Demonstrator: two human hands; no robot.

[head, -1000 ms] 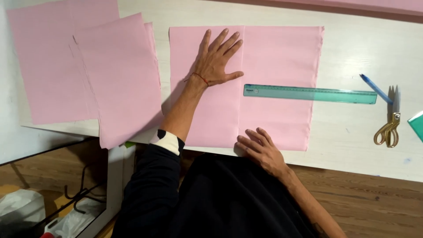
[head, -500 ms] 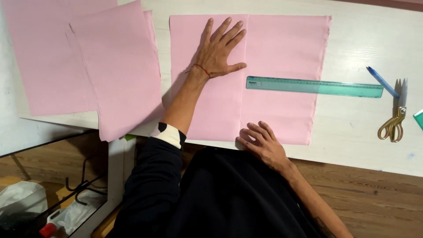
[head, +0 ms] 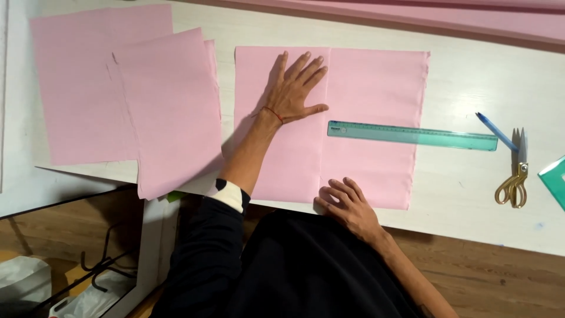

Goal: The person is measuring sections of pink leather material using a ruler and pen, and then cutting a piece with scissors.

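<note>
Left hand (head: 296, 89) open, fingers spread, palm flat on pink fabric sheet (head: 353, 88) at desk (head: 471, 76) centre. Right hand (head: 347, 203) open, fingertips pressing sheet's near edge; that edge partly hidden beneath. Green ruler (head: 412, 135) across sheet's right half. Scissors (head: 517, 171), blue pen (head: 496, 131) well right. Teal object (head: 554, 179) cut off by frame. Pink sheets (head: 118, 100) overlap left; lower layers hidden.

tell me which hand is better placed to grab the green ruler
Probably the left hand: it lies flat on the pink fabric, thumb tip almost at the green ruler's near end. The right hand presses the fabric's lower edge, farther off.
</note>
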